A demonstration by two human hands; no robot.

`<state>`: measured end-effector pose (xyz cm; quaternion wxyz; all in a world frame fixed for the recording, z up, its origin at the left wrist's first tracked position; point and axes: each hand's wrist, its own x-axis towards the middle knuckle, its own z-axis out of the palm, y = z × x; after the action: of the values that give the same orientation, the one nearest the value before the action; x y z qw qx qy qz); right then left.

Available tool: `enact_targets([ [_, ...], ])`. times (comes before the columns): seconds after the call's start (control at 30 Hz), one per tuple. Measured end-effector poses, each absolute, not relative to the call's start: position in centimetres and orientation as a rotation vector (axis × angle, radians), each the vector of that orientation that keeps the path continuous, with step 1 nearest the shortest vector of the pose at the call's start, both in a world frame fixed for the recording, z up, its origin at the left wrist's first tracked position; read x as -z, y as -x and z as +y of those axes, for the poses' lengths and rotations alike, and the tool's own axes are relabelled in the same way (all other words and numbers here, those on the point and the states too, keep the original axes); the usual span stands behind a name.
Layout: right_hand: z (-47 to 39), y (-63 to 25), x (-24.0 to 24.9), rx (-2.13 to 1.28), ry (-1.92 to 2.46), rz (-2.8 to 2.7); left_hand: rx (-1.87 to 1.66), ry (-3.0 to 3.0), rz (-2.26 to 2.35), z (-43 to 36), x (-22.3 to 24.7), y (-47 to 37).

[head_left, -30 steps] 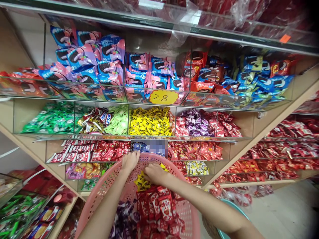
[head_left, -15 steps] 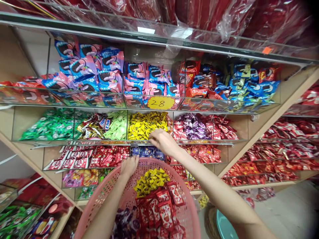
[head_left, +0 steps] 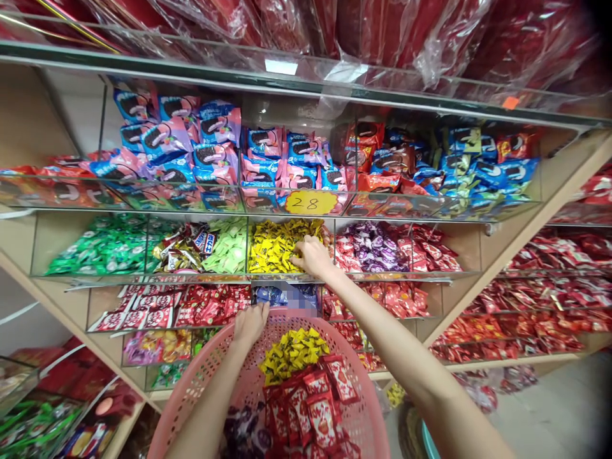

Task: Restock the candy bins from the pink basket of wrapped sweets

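Observation:
My left hand (head_left: 250, 324) is closed on the far rim of a pink perforated basket (head_left: 191, 382). Inside the basket lie yellow candies (head_left: 294, 352), red-and-white packets (head_left: 310, 401) and dark purple candies (head_left: 246, 430). My right hand (head_left: 312, 256) reaches into the shelf bin of yellow-wrapped candies (head_left: 271, 247), over its right part. Its fingers are bent down against the candies, and whether they hold any is too small to tell.
Left of the yellow bin are light green candies (head_left: 228, 245) and green ones (head_left: 108, 245); purple candies (head_left: 375, 248) lie to the right. Above is a glass-fronted shelf of cookie packets (head_left: 167, 137) with a yellow "28" tag (head_left: 310, 202).
My right hand has moved slightly right and deeper into the yellow candies. My left hand stays on the basket rim. The view has shifted a little.

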<state>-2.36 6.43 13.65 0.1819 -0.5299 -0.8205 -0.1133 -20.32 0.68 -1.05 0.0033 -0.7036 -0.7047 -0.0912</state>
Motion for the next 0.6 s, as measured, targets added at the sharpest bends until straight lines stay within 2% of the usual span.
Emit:
enact_targets([
  [0.2, 4.7, 1.1, -15.6, 0.272, 1.372, -2.219, 0.261, 2.202, -2.221, 0.7, 1.0, 20.2],
  [0.33, 0.9, 0.8, -16.3, 0.108, 1.192, -2.218, 0.241, 2.201, -2.272, 0.8, 1.0, 20.1],
  [0.47, -2.0, 2.3, -12.4, -0.113, 0.939, -2.507, 0.215, 2.234, -2.272, 0.7, 1.0, 20.2],
  [0.6, -1.7, 4.4, -5.7, -0.128, 1.088, -2.803, 0.23, 2.217, -2.255, 0.7, 1.2, 20.2],
])
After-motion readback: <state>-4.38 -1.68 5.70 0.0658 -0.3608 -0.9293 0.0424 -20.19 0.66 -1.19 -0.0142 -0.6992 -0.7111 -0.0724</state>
